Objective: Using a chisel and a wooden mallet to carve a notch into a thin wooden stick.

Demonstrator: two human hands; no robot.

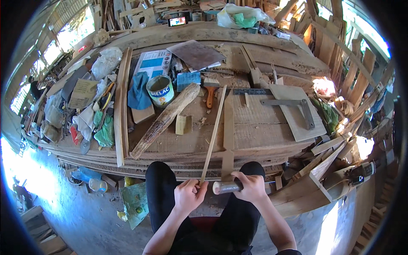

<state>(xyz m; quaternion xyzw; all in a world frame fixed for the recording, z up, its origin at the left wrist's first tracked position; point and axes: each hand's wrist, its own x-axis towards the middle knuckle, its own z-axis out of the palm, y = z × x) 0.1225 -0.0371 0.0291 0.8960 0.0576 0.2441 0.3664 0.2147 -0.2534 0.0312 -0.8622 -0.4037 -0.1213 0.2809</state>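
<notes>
My left hand (190, 196) is closed round the lower end of a long, thin wooden strip (214, 131), which slants up over the bench. Beside it, my right hand (250, 187) is wrapped round a short, thick cylinder (226, 187) with a pale wooden end and a dark grey side. Its kind is unclear, since my fingers cover the rest. Just beyond the cylinder, a flat brown board (228, 159) runs down over the bench edge. A rough, bark-edged piece of wood (165, 121) lies left of the strip, near a small yellowish paper (184, 125).
On the workbench (263, 138) are an open paint can (160, 91), a blue cloth (139, 92), an orange-handled brush (210, 91) and a metal square (307, 112) on a thin panel (293, 131). Plastic bags (106, 61) crowd the left; offcuts (306, 197) lean at the right.
</notes>
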